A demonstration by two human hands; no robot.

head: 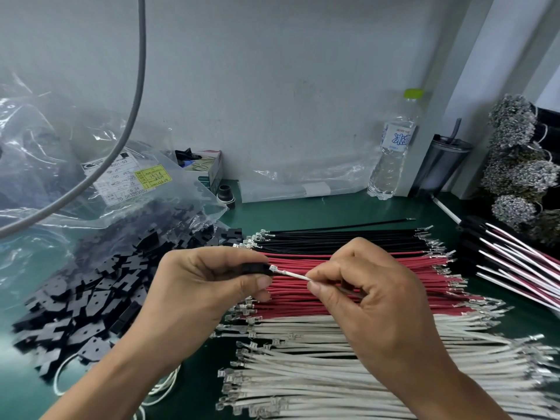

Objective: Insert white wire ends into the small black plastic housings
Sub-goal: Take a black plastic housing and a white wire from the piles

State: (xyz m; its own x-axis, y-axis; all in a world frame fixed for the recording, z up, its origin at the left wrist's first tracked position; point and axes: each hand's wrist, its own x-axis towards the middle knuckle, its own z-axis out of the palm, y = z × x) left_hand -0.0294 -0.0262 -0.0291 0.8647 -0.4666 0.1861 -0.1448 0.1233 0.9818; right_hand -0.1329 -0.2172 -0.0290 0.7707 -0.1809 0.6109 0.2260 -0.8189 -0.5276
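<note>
Above the worktop's red wires, the right hand [372,295] pinches a white wire [295,274] whose terminal points left, just touching the black housing [253,268] gripped by the left hand [209,280].

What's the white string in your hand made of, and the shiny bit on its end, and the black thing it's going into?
The white wire looks plastic-coated: smooth, matte, slightly bendy. Its tip seems to be metal: silvery and glinting. The black housing in the left hand looks like hard plastic: dull black with crisp moulded edges, like the loose pile of housings.
</note>
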